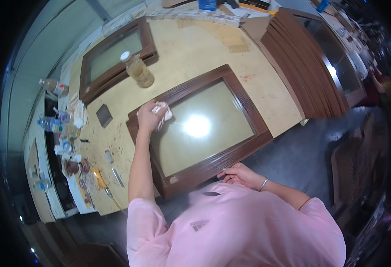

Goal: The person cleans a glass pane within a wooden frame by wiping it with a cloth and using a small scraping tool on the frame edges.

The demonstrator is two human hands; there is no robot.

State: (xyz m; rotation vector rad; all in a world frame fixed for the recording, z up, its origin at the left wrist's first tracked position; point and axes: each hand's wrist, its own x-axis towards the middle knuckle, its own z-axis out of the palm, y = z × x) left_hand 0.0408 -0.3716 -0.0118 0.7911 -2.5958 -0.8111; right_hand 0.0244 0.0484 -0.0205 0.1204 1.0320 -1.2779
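A brown wooden framed glass panel (248, 103) lies flat on the pale worktable, with a bright reflection on its glass. My left hand (148, 117) is closed on a crumpled white cloth (163, 115), pressed against the panel's far left corner where wood meets glass. At the panel's near edge, my right hand (243, 175) has its fingers loosely stretched and a little apart, with nothing visible in them. Whether those fingertips touch the wood I cannot tell. A clear jar (140, 74) with a white lid and cloudy yellowish contents stands beyond the panel.
More framed panels (148, 40) lie at the far left of the worktable (204, 46). A tall stack of brown frames (300, 58) fills the right side. Along the left edge are a dark block (104, 115), a yellow-handled tool (100, 179), a metal strip (117, 177) and several bottles (49, 123).
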